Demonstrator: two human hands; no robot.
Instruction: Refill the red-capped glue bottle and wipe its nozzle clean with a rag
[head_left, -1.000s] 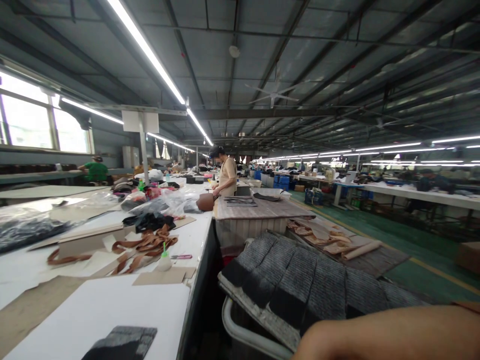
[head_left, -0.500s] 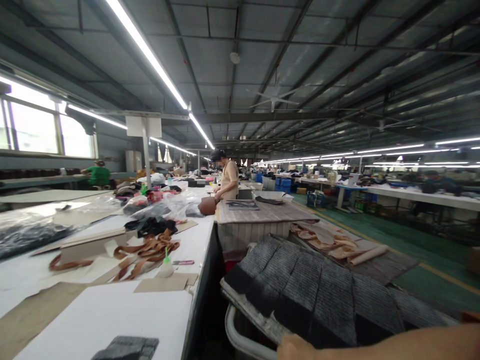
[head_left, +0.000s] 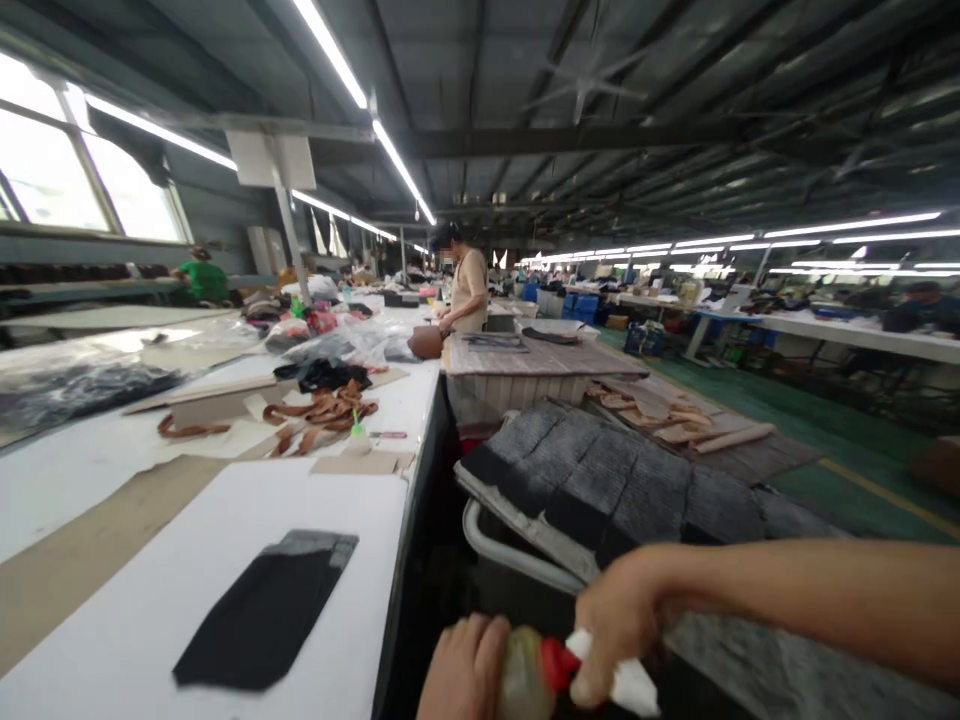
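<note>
Low in the picture, my left hand is wrapped round a see-through bottle with yellowish contents. Its red cap points right, towards my right hand. Those fingers are closed on a crumpled white cloth or tissue, which lies against the cap. On the white tabletop to the left rests a flat black fabric piece with a grey end. Beyond my right hand, a row of black and grey panels lies on a board over a grey-rimmed bin.
Brown strips, a small green-tipped bottle and a pink-handled tool lie further up the table. A co-worker stands at its far side. A covered bin stands beyond the panels.
My view has tilted down, showing the whole black piece. My left hand and the bottle have come into view. My right hand has risen into fuller view with the white cloth.
</note>
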